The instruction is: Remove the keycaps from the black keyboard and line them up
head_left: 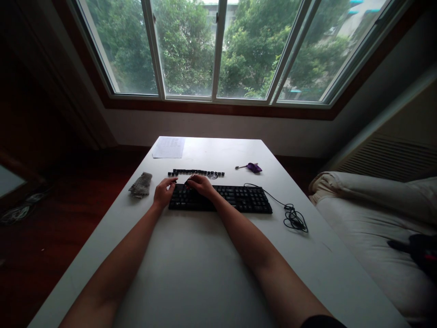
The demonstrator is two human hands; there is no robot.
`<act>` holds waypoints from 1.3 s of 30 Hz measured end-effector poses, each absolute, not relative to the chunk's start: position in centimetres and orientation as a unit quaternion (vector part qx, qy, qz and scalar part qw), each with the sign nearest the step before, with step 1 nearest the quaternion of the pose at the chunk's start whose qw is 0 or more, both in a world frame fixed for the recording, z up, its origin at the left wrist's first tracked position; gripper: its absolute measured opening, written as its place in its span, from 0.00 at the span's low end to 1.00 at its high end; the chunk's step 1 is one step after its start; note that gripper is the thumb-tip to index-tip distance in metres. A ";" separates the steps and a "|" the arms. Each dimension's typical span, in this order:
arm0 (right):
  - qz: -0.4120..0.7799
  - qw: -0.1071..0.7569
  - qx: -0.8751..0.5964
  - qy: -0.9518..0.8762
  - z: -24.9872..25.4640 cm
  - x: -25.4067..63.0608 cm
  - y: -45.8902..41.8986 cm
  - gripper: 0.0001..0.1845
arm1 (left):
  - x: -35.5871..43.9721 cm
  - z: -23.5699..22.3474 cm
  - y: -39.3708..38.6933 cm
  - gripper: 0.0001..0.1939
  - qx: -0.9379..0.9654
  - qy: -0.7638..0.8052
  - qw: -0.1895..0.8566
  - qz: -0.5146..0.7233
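A black keyboard (pixel 239 197) lies across the white table, and both hands are over its left end. My left hand (pixel 164 191) is by the keyboard's upper left corner, its thumb and fingers pinched on what looks like a small black keycap (pixel 175 181). Just to the right, my right hand (pixel 202 184) reaches over the keys with its fingers closed round a small dark thing, too small to name. Behind the hands runs a row of loose black keycaps (pixel 184 171), with a small clear object (pixel 213 176) beside it.
On the white table (pixel 191 264), a grey cloth (pixel 140 185) lies left, a sheet of paper (pixel 169 147) at the far left. A brush (pixel 241 167) and a purple item (pixel 254 168) lie beyond the keyboard. A coiled cable (pixel 295 219) lies right, near a sofa (pixel 358 218).
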State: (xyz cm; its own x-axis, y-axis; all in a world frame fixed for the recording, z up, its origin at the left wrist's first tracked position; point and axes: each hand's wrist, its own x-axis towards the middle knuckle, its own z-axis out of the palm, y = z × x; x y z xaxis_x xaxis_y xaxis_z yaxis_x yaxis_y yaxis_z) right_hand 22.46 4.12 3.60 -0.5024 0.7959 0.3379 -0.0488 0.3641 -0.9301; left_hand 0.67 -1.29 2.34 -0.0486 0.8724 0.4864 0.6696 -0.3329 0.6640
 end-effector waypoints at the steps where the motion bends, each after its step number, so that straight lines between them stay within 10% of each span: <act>1: 0.499 0.424 -0.264 -0.708 3.5 22.5 4.1 0.21 | 0.5 2.2 -1.1 0.17 0.667 0.576 0.114 0.459; 39: 0.535 0.442 -0.241 -0.679 1.5 22.0 5.0 0.18 | 1.6 2.5 7.7 0.15 0.684 0.690 0.000 0.234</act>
